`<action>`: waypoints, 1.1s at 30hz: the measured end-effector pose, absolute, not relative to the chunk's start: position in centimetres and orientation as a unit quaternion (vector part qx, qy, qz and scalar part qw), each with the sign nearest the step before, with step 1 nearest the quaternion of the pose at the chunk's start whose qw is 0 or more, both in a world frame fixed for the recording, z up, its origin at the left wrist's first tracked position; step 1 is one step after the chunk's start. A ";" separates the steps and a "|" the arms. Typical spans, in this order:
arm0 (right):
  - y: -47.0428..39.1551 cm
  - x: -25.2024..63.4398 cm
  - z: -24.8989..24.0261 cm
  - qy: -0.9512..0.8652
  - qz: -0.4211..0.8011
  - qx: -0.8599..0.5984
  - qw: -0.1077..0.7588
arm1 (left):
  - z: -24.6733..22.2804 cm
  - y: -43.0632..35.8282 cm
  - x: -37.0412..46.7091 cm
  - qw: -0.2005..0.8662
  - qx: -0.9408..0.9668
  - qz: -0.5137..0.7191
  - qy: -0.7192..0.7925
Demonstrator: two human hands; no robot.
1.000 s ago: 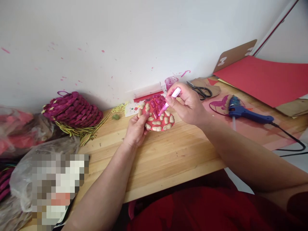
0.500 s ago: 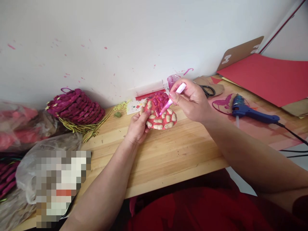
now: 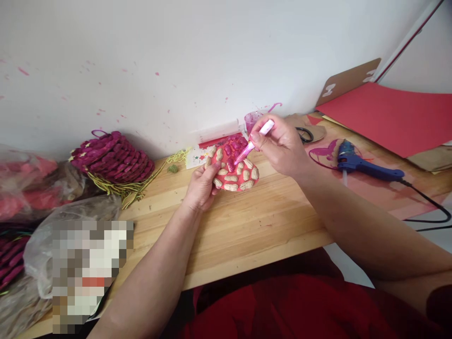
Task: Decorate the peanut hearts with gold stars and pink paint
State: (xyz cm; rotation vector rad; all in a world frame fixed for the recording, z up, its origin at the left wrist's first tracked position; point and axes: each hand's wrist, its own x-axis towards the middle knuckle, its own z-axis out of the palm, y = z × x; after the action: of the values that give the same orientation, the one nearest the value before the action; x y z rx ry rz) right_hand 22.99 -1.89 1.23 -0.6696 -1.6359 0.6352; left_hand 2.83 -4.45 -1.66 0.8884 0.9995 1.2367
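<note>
My left hand [image 3: 204, 186] grips the left edge of a red rounded piece [image 3: 243, 187] covered with peanuts, its thumb on top. The peanuts at the upper part are coated in glossy magenta paint, while those at the bottom and sides are bare tan. Between the thumb and fingers of my right hand [image 3: 277, 143] is a white brush [image 3: 266, 128] with a pink-stained lower end, whose tip touches a painted peanut near the middle. A clear cup with magenta paint [image 3: 251, 118] stands behind my right hand, partly hidden by it.
A stack of magenta peanut pieces [image 3: 113, 157] with yellow strings lies left, beside plastic bags [image 3: 70, 235]. Right are black-handled scissors [image 3: 305, 135], a blue glue gun [image 3: 370, 168] with its cable, and red sheets [image 3: 391, 117]. A paint-spattered wall [image 3: 197, 56] stands behind the wooden table [image 3: 243, 235].
The brush tip has shifted slightly down and left on the painted peanuts. My left hand keeps its hold, and the view has turned slightly.
</note>
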 end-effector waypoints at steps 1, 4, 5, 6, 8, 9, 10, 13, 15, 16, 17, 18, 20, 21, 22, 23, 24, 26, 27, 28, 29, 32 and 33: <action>-1.9 23.0 1.3 -0.701 0.276 -0.284 0.593 | -1.7 -4.4 2.8 0.614 0.387 0.537 0.430; -2.0 22.9 1.3 -0.703 0.286 -0.277 0.589 | -1.7 -4.4 2.7 0.618 0.395 0.537 0.417; -2.0 22.9 1.3 -0.705 0.285 -0.278 0.587 | -1.7 -4.4 2.7 0.619 0.396 0.537 0.414; -2.0 22.9 1.3 -0.705 0.282 -0.279 0.587 | -1.7 -4.4 2.7 0.620 0.396 0.538 0.412; -2.0 23.0 1.3 -0.700 0.277 -0.278 0.596 | -1.6 -4.4 2.7 0.620 0.394 0.540 0.411; -2.0 23.0 1.3 -0.698 0.277 -0.275 0.601 | -1.6 -4.4 2.7 0.620 0.392 0.540 0.412; -2.0 23.0 1.3 -0.698 0.281 -0.271 0.601 | -1.6 -4.4 2.7 0.620 0.391 0.539 0.415; -2.1 23.1 1.5 -0.706 0.287 -0.267 0.590 | -1.7 -4.4 2.8 0.619 0.390 0.533 0.425; -2.2 23.1 1.6 -0.710 0.276 -0.275 0.587 | -1.7 -4.4 2.8 0.616 0.391 0.533 0.428; -2.2 23.2 1.7 -0.708 0.267 -0.279 0.591 | -1.7 -4.4 2.8 0.615 0.392 0.534 0.428; -2.3 23.2 1.8 -0.706 0.260 -0.283 0.594 | -1.7 -4.4 2.8 0.612 0.395 0.535 0.427; -2.4 23.2 1.8 -0.707 0.257 -0.285 0.594 | -1.7 -4.4 2.8 0.609 0.398 0.538 0.426; -2.5 23.2 1.8 -0.713 0.252 -0.290 0.586 | -1.7 -4.4 2.7 0.598 0.408 0.542 0.426; -2.6 23.2 1.8 -0.720 0.244 -0.293 0.580 | -1.7 -4.4 2.7 0.592 0.415 0.544 0.427; -2.7 23.2 1.8 -0.726 0.233 -0.297 0.576 | -1.7 -4.3 2.7 0.585 0.423 0.544 0.428; -2.7 23.2 1.7 -0.729 0.219 -0.301 0.574 | -1.8 -4.3 2.7 0.577 0.431 0.543 0.431; -2.8 23.2 1.7 -0.730 0.207 -0.304 0.576 | -1.9 -4.3 2.6 0.567 0.442 0.541 0.436; -3.0 23.1 1.7 -0.732 0.189 -0.301 0.581 | -2.1 -4.3 2.6 0.541 0.464 0.538 0.450; -3.1 23.0 1.8 -0.737 0.180 -0.299 0.579 | -2.2 -4.4 2.6 0.524 0.475 0.538 0.459; -3.3 22.9 1.9 -0.745 0.165 -0.300 0.573 | -2.3 -4.4 2.6 0.506 0.485 0.538 0.468; -3.5 22.8 2.0 -0.755 0.144 -0.304 0.563 | -2.4 -4.5 2.5 0.488 0.494 0.538 0.478; -4.0 22.4 2.2 -0.780 0.091 -0.324 0.528 | -2.6 -4.6 2.4 0.446 0.519 0.532 0.499; -4.1 22.3 2.2 -0.782 0.087 -0.327 0.524 | -2.6 -4.7 2.4 0.433 0.529 0.527 0.504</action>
State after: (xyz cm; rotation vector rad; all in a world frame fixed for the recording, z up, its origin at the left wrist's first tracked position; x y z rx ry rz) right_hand 22.33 -4.06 2.23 -0.7828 -1.8707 0.2083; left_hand 2.39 -4.70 -2.64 1.3195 1.2568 1.3143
